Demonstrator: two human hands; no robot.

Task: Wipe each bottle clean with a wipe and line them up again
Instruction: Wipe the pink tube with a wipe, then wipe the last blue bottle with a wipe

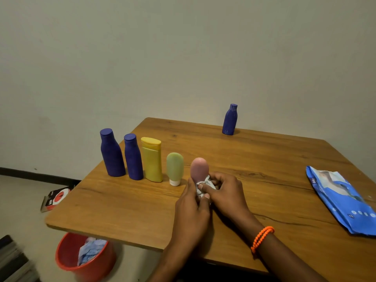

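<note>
Wooden table [264,169], set against a plain wall. Along its left edge a row: tall blue bottle [112,153], shorter blue bottle [133,157], yellow bottle [152,159], then a green tube [175,168] standing on its white cap. All upright, close together, tallest at the far left. A third small blue bottle [230,120] stands alone at the far edge, well apart from the row.

Blue wipes packet [339,198] lies flat near the right edge. On the floor under the near left corner, a red bucket [69,261] with crumpled used wipes inside. A red, black and white box [56,198] lies on the floor beside the table's left side.

Pink tube [199,167] sits at the right end of the row, just beside the green tube. Long axis vertical, rounded end up; its lower part and cap are hidden by fingers and cloth.

Left hand [191,208] curls round the tube's base from the near-left. Right hand [223,192], orange bead bracelet [262,238] on the wrist, pinches a bunched white wipe [203,186] against the lower tube. The two hands touch, closed together round the tube's bottom.
</note>
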